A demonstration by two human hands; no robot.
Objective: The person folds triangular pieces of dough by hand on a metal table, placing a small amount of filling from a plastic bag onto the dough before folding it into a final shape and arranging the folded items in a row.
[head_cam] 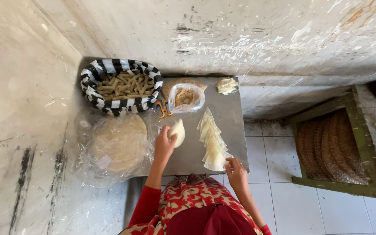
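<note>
The basket was lined with black-and-white striped cloth and held pale tan rolls. The bench was dull grey metal. The row of wrapper pieces on it was creamy white, as was the piece in the left hand. The round stack of wrappers showed pale beige under clear plastic. The filling in the clear bag was brown. The scissors' handles were orange. The sleeves were red, the garment red with cream patterning. The chair frame was green.
</note>
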